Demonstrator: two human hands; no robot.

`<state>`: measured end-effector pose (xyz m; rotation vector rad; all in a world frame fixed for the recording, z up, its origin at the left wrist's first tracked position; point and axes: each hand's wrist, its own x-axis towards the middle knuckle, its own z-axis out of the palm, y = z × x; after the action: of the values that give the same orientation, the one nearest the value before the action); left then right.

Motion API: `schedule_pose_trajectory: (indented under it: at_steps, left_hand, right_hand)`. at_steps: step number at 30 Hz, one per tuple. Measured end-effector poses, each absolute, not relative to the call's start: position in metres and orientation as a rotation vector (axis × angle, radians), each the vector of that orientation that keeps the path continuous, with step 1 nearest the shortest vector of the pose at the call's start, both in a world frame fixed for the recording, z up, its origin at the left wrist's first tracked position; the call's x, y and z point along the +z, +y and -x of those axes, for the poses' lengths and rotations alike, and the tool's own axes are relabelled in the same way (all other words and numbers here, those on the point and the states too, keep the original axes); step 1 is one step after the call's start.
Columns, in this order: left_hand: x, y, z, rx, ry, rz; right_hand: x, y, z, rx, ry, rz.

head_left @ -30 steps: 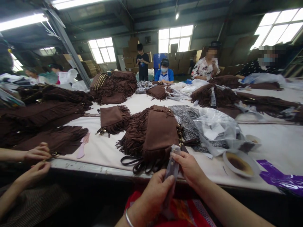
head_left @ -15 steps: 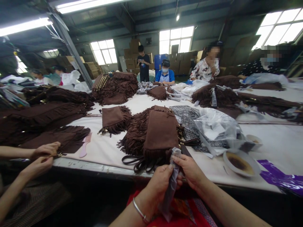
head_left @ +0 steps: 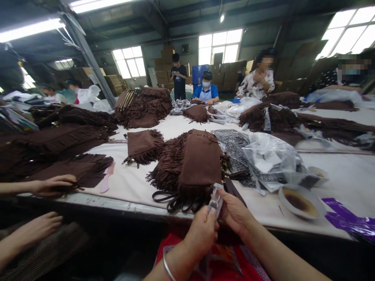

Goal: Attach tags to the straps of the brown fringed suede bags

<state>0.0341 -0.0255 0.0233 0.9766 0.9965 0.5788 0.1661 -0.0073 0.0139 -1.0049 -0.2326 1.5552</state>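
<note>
A clear plastic sleeve (head_left: 216,201) stands between my hands at the table's front edge; something metallic seems to show through it, too small to name. My left hand (head_left: 202,228) pinches the sleeve from below, thumb upward. Higher up, my right hand (head_left: 236,212) grips its right side, with some fingers hidden. Just beyond lies a stack of brown fringed bags (head_left: 200,160), its top one flat side up. Black straps (head_left: 172,201) hang from the stack near the edge. Brass-coloured clasps (head_left: 225,166) sit along its right side.
Left of the stack lies a small fringed pouch (head_left: 140,143), then a pink comb (head_left: 107,178). A co-worker's hand (head_left: 58,185) rests on brown fringed pieces at far left. Clear plastic bags (head_left: 272,156), a bowl of brown residue (head_left: 301,201) and purple plastic (head_left: 348,220) lie right.
The sleeve's long lower end, hanging below my hands before, is now mostly bunched or hidden between them. The co-worker's hands at left have moved apart, one dropping below the table edge.
</note>
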Motion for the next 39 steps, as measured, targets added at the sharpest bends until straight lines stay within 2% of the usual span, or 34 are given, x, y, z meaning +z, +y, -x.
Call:
schedule_pose_trajectory:
  at_steps: [5, 10, 12, 17, 25, 32, 39]
  left_hand:
    - [0.024, -0.027, -0.033, 0.601, 0.964, -0.989]
    - [0.021, -0.033, -0.039, 0.725, 0.914, -1.118]
    - [0.019, -0.036, -0.041, 0.687, 0.923, -1.093]
    - [0.021, -0.037, -0.038, 0.541, 0.931, -0.927]
    - [0.024, -0.018, 0.035, 0.208, 0.587, -0.704]
    - [0.006, -0.019, 0.051, 0.187, 0.506, -0.689]
    - [0.025, -0.011, 0.015, 0.184, 0.617, -0.692]
  right_hand:
    - [0.019, -0.036, -0.162, 1.77, -0.417, 0.995]
    - [0.018, -0.032, -0.146, 1.527, -0.459, 1.187]
    - [0.016, -0.019, -0.145, 1.452, -0.344, 1.201]
    - [0.016, 0.005, -0.148, 1.541, -0.203, 1.063]
    - [0.033, 0.02, -0.161, 1.526, -0.179, 0.941]
    - [0.034, 0.019, -0.154, 1.463, -0.183, 0.959]
    - [0.03, 0.009, -0.148, 1.402, -0.248, 0.973]
